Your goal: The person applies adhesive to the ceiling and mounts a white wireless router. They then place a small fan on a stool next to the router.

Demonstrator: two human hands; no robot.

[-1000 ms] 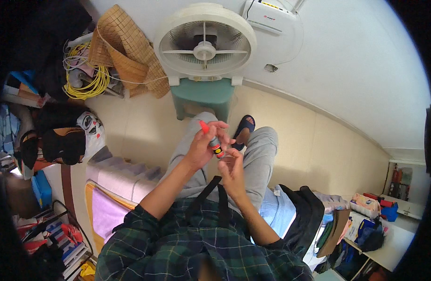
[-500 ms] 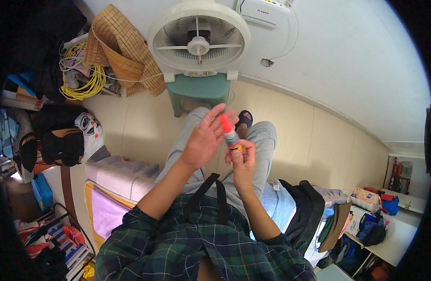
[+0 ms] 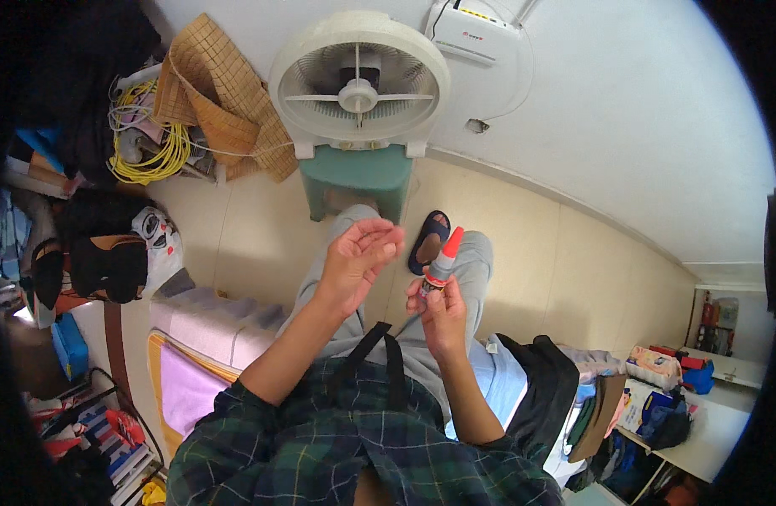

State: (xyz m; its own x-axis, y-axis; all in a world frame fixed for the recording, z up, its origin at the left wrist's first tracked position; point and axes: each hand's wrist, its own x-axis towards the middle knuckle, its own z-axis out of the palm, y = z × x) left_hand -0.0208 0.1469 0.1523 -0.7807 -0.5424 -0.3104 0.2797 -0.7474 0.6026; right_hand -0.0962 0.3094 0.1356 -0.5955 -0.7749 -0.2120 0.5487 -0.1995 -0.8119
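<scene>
My right hand [image 3: 444, 316] grips a small bottle [image 3: 439, 271] with a pointed red cap and a grey collar, which looks like a glue bottle. The bottle stands nearly upright, its tip leaning to the right, and my fingers cover its lower part. To its left, my left hand [image 3: 354, 263] is raised apart from the bottle. Its fingers are loosely bent and the thumb lies close in front of them; I see nothing held there. Both hands are above my lap, over grey trousers [image 3: 325, 291].
A white fan [image 3: 358, 135] rests on a green stool [image 3: 354, 173] ahead. A folded woven mat [image 3: 223, 101] and coiled yellow cable [image 3: 156, 152] lie at the left. A white router [image 3: 474, 35] is on the wall. Clothes [image 3: 540, 379] are piled beside me on the right.
My right hand has moved right and a little down with the bottle, away from my left hand. My left hand has lowered slightly, its spread fingers now bent. The view has shifted slightly.
</scene>
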